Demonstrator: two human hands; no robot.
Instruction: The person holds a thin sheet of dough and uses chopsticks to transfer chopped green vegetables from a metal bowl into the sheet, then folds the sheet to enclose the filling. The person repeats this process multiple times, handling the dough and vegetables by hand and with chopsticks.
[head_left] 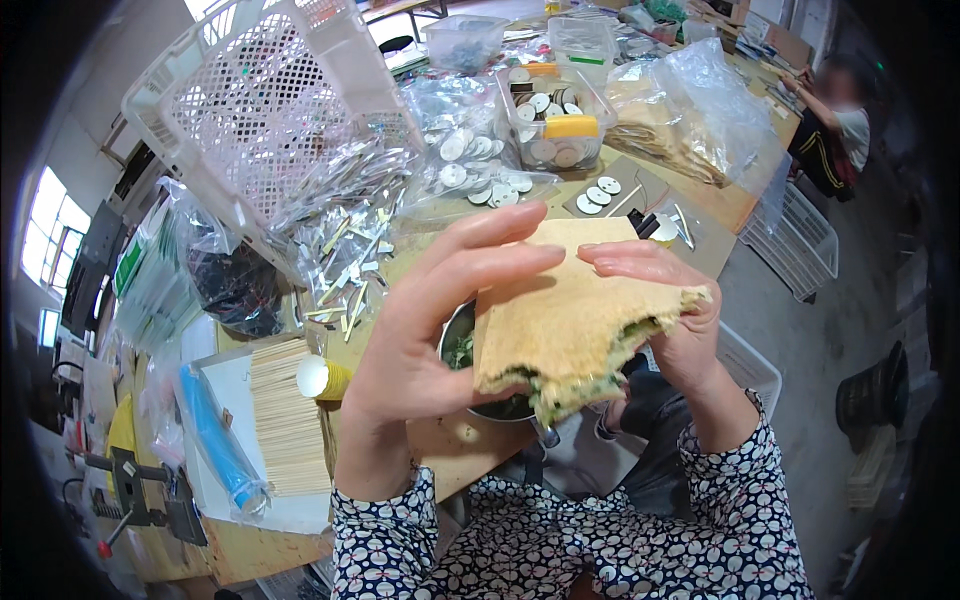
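Observation:
Between my two hands is a flat, golden-brown stuffed flatbread (570, 320), held up close in the middle of the view. Its near edge is ragged and bitten, and a pale and green filling shows there. My left hand (430, 310) grips the bread's left side, thumb below and fingers over the top. On the right side my right hand (665, 300) is closed round it, fingers lying across the upper face. Partly hidden behind the bread, a metal bowl (457, 340) with green leafy food stands at the table's edge.
Left lie a bundle of thin wooden sticks (285, 420), a yellow cup (325, 379) and a blue roll (215, 435). A white plastic crate (260, 120) leans behind. Farther back is a clear tub of discs (555, 125). A person (845, 130) sits far right.

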